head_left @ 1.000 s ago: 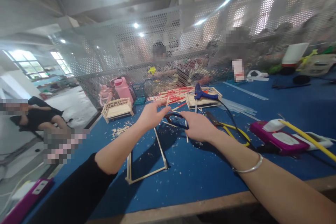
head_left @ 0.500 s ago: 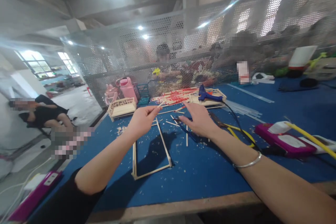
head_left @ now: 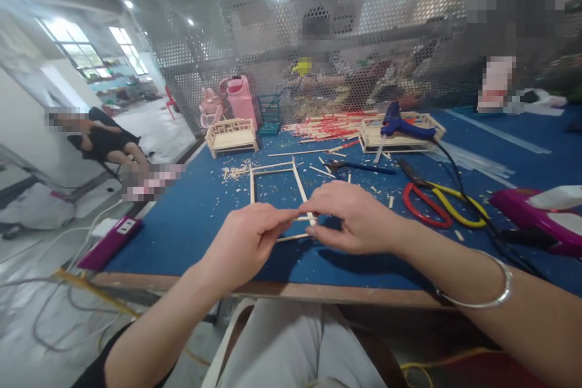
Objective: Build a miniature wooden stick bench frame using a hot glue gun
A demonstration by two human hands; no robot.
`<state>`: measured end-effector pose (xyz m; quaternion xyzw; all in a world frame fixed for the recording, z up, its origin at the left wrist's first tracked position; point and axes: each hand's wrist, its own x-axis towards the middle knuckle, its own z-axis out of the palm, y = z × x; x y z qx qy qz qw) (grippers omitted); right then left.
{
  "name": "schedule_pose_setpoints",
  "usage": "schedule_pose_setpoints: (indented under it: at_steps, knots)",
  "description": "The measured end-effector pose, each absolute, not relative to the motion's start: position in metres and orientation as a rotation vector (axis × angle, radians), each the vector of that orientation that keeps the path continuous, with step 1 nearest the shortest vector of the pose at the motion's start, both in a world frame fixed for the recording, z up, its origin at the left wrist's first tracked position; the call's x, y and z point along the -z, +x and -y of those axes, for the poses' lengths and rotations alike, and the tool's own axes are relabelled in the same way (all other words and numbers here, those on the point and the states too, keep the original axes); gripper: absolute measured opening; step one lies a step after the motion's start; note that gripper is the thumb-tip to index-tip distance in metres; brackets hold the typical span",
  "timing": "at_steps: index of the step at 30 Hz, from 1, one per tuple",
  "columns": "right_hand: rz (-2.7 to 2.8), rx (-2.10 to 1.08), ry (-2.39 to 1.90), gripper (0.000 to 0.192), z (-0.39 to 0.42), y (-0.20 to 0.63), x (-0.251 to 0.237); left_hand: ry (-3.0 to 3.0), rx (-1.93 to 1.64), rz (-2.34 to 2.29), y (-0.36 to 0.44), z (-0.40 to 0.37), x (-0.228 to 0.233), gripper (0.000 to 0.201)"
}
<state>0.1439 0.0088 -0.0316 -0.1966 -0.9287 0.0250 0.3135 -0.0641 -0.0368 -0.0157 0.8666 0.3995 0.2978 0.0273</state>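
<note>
A rectangular frame of thin wooden sticks (head_left: 300, 184) lies on the blue table top, its near end close to the table's front edge. At that end my left hand (head_left: 248, 239) is closed in a pinch on a short wooden stick (head_left: 304, 217), which reaches towards the frame's right side. My fingers partly cover this stick. My right hand (head_left: 352, 218) grips the frame's near right corner between thumb and fingers. The left hand hides the near left part of the frame.
Beyond the hands lie pliers (head_left: 359, 167), scissors with red and yellow handles (head_left: 425, 203), and loose sticks (head_left: 336, 124). A blue glue gun (head_left: 400, 124) rests on a small wooden bed-like model (head_left: 368, 140); another model (head_left: 233, 135) stands left. A purple power strip (head_left: 536, 218) sits right.
Both hands have come down and nearer to the front edge, onto the frame's near end. The right hand, open before, now grips the corner. The view has tilted down.
</note>
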Motion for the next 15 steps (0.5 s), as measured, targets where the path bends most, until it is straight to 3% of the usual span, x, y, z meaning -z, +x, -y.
schedule_pose_setpoints:
  at_steps: [4, 9, 12, 15]
  knots:
    - [2.512, -0.128, -0.557, 0.023, -0.001, 0.143, 0.026, 2.474, -0.957, -1.439, -0.061, 0.051, 0.026, 0.028]
    - [2.522, -0.073, -0.87, 0.028, -0.023, 0.155, 0.028, 2.115, -1.356, -1.682, -0.066, 0.063, 0.045, 0.061]
    - [2.566, -0.133, -1.016, 0.028, -0.036, 0.161, 0.032, 1.846, -1.656, -1.729, -0.073, 0.065, 0.063, 0.052]
    - [2.5, -0.227, -1.082, 0.027, -0.045, 0.169, 0.03, 1.69, -1.673, -1.771, -0.079, 0.062, 0.077, 0.047]
